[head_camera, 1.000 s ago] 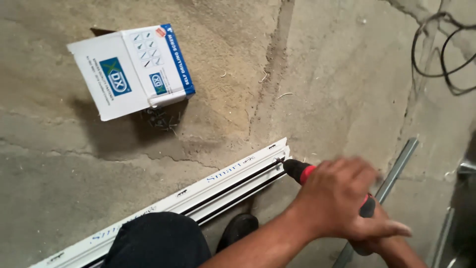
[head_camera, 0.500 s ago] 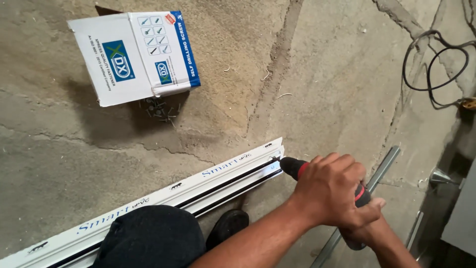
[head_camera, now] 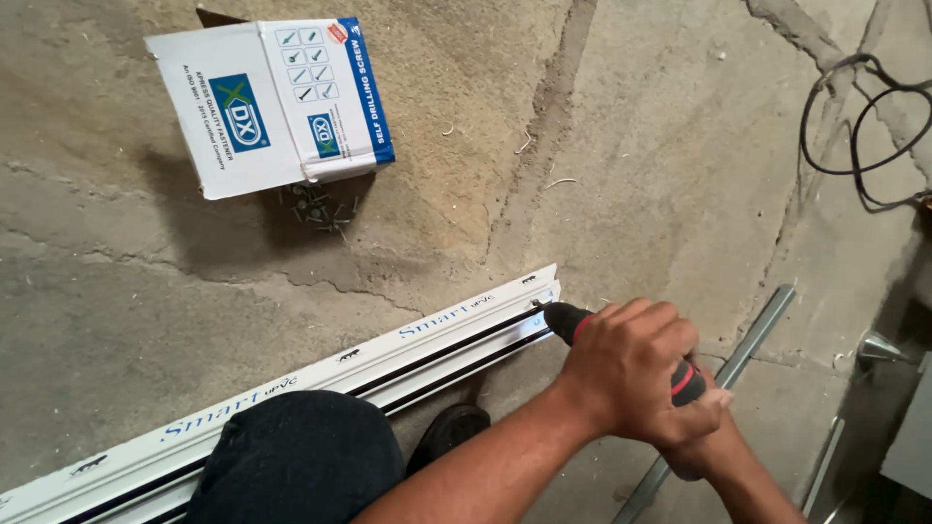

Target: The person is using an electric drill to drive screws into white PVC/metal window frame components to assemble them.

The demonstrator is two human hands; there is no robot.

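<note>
A long white plastic profile [head_camera: 417, 340] lies slantwise on the concrete floor. A black and red hand tool [head_camera: 568, 320] has its tip against the profile's right end. My left hand [head_camera: 631, 374] wraps over the tool's body from above. My right hand [head_camera: 699, 451] holds the tool's rear from below and is mostly hidden under the left hand. My knee [head_camera: 291, 456] in dark trousers rests over the profile, and a dark shoe [head_camera: 447, 432] shows beside it.
A white and blue cardboard box [head_camera: 272, 102] lies on the floor at the upper left, with several dark screws [head_camera: 316, 209] spilled below it. A grey metal bar [head_camera: 748, 344] lies to the right. A black cable [head_camera: 854, 126] loops at the upper right.
Both hands have stayed on the tool at the profile's end. The view has shifted slightly, so the box sits higher in the frame.
</note>
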